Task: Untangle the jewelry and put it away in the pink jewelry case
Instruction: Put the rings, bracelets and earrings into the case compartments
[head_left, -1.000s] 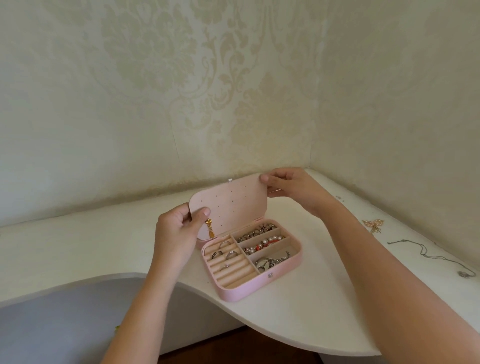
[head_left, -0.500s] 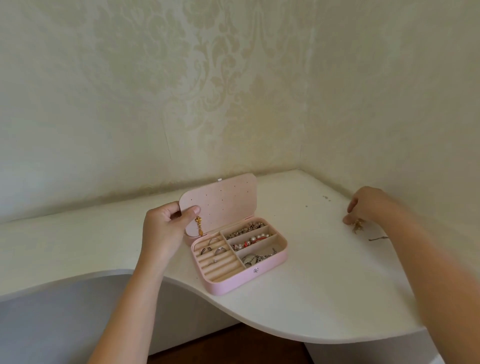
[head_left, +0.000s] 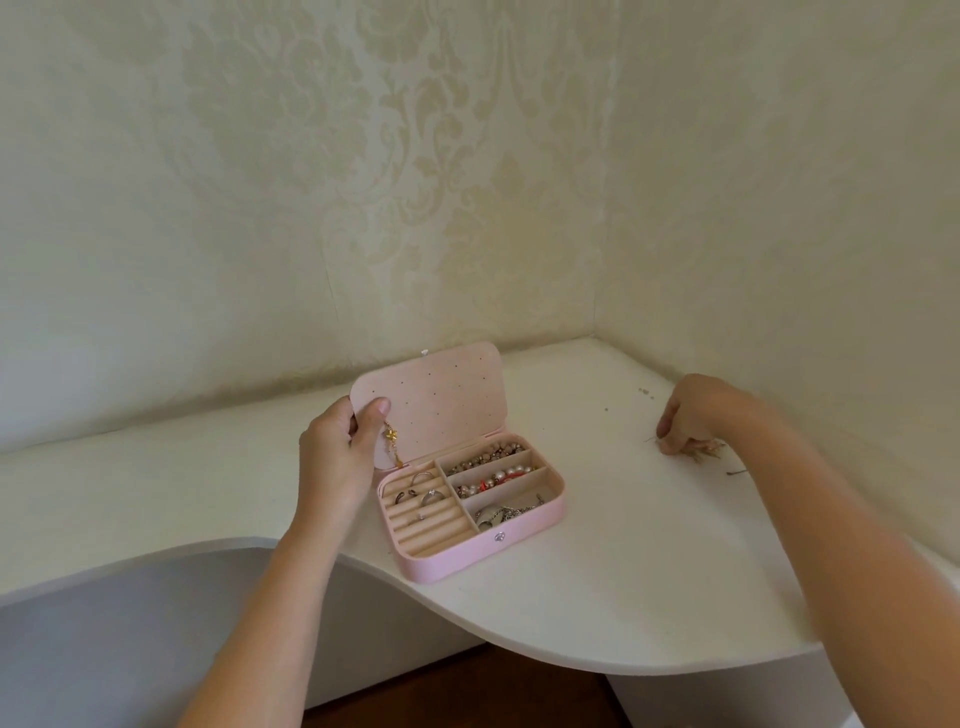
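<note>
The pink jewelry case (head_left: 452, 558) stands open near the white desk's curved front edge. Its lid (head_left: 447, 400) is upright, and my left hand (head_left: 337, 457) grips the lid's left edge, thumb in front. A gold earring (head_left: 390, 439) hangs from the lid by my thumb. Rings sit in the case's left slots; beaded bracelets and a silver chain fill the right compartments. Far right, my right hand (head_left: 688, 418) curls its fingers over a small gold piece of jewelry (head_left: 704, 449) lying on the desk. A bit of thin chain (head_left: 736, 472) shows beside my forearm.
The white desk (head_left: 623, 571) fits into a corner between two cream patterned walls. Its front edge curves inward below the case, with a dark floor (head_left: 467, 691) underneath. Small dark specks lie near the back right corner.
My right hand left the lid's top edge, swung right and came down on the gold piece on the desk. My left hand kept hold of the lid.
</note>
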